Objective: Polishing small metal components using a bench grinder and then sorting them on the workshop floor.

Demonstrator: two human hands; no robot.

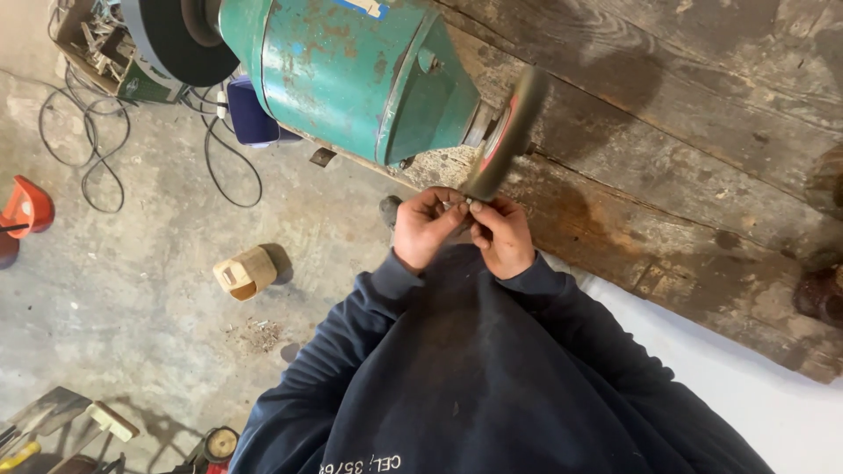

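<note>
head view, looking down: the left hand and right hand, both closed, pinch a small metal piece between their fingertips and hold it against the lower edge of the grinding wheel. the wheel sits on the shaft of a green bench grinder beside weathered wooden planks; a small wooden block lies well apart on the concrete floor.

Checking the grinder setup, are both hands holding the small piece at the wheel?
Yes, the left hand and right hand pinch a small metal piece against the wheel.
</note>
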